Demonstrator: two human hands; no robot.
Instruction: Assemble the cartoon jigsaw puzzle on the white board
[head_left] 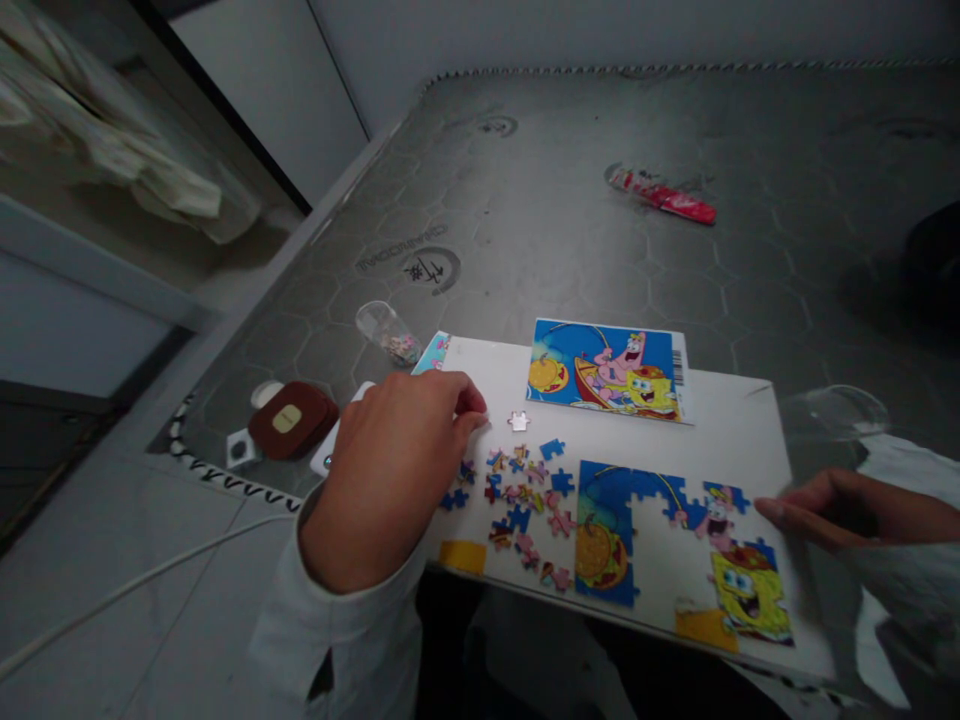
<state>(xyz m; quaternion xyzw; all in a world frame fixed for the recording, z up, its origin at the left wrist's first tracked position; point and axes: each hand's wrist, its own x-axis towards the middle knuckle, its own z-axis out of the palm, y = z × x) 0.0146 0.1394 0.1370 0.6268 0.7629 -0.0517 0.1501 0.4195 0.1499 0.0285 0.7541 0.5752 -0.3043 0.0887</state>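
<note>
My left hand (pixel 401 465) is closed in a pinch above the left part of a white board (pixel 480 360). A pale sliver of a puzzle piece shows at its fingertips. Just right of them lies a single puzzle piece (pixel 518 421), pale side up. Below is a scatter of loose puzzle pieces (pixel 529 495), partly hidden by this hand. The partly joined cartoon puzzle (pixel 600 535) has a gap in its middle. My right hand (pixel 840 510) is beside the puzzle's upper right corner, thumb and finger closed together, nothing visible between them. A printed picture card (pixel 607 370) lies above the puzzle.
A clear tube with small pieces (pixel 390 335) lies beyond the board's left corner. A brown case (pixel 292 420) is near the mat's left edge. A clear plastic cup (pixel 836 412) lies at the right. A red wrapper (pixel 664 195) lies farther back on the grey mat (pixel 540 240).
</note>
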